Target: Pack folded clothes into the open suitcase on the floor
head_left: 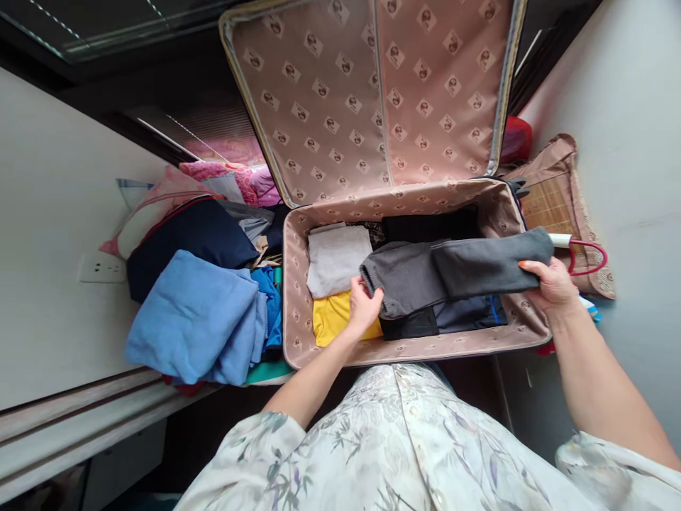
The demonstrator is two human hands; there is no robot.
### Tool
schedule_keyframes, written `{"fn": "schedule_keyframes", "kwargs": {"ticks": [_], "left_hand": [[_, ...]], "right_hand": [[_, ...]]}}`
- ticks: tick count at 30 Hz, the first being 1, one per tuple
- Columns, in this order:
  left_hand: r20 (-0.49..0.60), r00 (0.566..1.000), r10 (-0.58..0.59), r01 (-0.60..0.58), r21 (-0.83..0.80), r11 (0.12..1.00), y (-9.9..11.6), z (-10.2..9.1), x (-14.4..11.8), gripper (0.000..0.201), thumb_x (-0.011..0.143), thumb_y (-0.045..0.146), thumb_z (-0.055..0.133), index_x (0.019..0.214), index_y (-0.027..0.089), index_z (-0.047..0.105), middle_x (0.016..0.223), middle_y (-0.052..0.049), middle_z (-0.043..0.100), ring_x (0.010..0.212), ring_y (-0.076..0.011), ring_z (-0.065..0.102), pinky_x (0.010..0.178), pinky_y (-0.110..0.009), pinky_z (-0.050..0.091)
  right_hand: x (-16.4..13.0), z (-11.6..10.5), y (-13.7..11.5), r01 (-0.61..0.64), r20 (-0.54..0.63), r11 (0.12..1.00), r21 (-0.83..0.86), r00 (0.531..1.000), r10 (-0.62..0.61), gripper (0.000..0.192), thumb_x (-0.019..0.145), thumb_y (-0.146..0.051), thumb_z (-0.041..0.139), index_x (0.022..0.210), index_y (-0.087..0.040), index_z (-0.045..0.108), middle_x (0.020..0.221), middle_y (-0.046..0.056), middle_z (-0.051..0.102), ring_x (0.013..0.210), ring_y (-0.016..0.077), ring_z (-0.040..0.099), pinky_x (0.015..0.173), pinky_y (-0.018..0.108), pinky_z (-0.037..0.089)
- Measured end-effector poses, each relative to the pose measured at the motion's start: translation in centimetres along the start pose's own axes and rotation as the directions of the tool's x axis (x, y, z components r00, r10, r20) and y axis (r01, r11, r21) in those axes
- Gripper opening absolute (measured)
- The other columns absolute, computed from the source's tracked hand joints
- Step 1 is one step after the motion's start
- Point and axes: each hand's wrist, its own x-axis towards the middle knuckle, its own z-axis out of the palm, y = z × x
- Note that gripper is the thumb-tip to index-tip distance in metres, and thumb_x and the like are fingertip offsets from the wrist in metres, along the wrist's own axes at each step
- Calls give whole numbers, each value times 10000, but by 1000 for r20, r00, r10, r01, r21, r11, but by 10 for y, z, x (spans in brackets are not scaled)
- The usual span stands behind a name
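Open suitcase [298,312], folded grey trousers [452,273] above it, both hands' fingers [366,289] clamped on opposite ends.

Both arms reach forward, the left hand [364,306] seemingly closed in a grip, the right hand [553,285] clasped likewise.

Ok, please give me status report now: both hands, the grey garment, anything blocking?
Left hand and right hand each grip one end of folded grey garment. Garment held over open suitcase. Folded clothes already inside beneath; nothing blocking.
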Motion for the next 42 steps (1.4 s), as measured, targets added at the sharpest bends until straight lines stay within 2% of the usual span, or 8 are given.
{"fn": "schedule_keyframes", "kwargs": {"ticks": [3,5,9,15,24,28,34,42], "left_hand": [[203,979,11,-20,45,999,28,66,9,618,827,306,706,1372,211,432,957,-52,704,849,-217,697,859,-336,520],[380,925,-3,-44,116,992,33,108,19,768,792,343,763,1451,195,398,1201,-133,659,1080,-272,682,991,-372,491],[550,830,-90,-105,313,944,16,150,41,708,762,272,778,1400,171,489,1452,-198,452,1338,-349,540,1161,-439,377],[554,831,44,-273,337,901,-11,150,45,529,846,206,693,1344,152,521,1355,-170,484,1253,-274,582,1117,-381,437],[468,869,160,-318,280,906,-3,158,30,271,862,144,663,1129,181,643,1247,-122,595,1024,-213,654,991,-362,521],[498,867,25,-149,212,966,12,170,34,182,855,164,685,1036,181,679,1005,-82,695,900,-196,670,938,-354,533],[512,809,-288,346,-19,938,24,185,36,117,930,276,653,986,173,654,855,-50,699,742,-134,661,804,-294,556],[622,745,-242,506,-288,813,42,177,34,449,988,603,531,1051,172,640,981,-101,709,822,-159,685,781,-293,560]], "right_hand": [[0,-18,-16,38,-66,998,48,997,-34,308,523,-186,795,804,-245,685,748,-14,728,608,185,664,559,331,591],[2,-26,-21,96,-98,994,44,991,-91,305,528,-196,787,810,-253,684,746,-15,715,636,206,677,599,363,603],[9,-34,-15,132,-140,991,-11,981,-133,345,499,-191,809,816,-244,682,767,-6,729,668,191,673,631,319,585],[14,-32,16,61,-87,996,-69,994,-67,411,509,-244,843,882,-243,672,793,-43,733,672,163,666,657,305,587],[20,17,20,-95,135,992,83,987,83,381,556,-262,820,890,-247,640,787,-16,743,715,197,703,699,345,607],[21,12,3,-71,123,993,92,991,59,332,593,-242,816,884,-229,656,807,-8,742,715,187,702,706,333,604],[13,7,-4,-81,124,993,91,990,69,344,588,-253,826,892,-220,669,828,10,755,732,208,719,714,351,613],[-14,48,19,-194,233,979,60,957,175,422,580,-350,845,938,-229,657,919,38,771,844,238,719,778,376,598]]}}
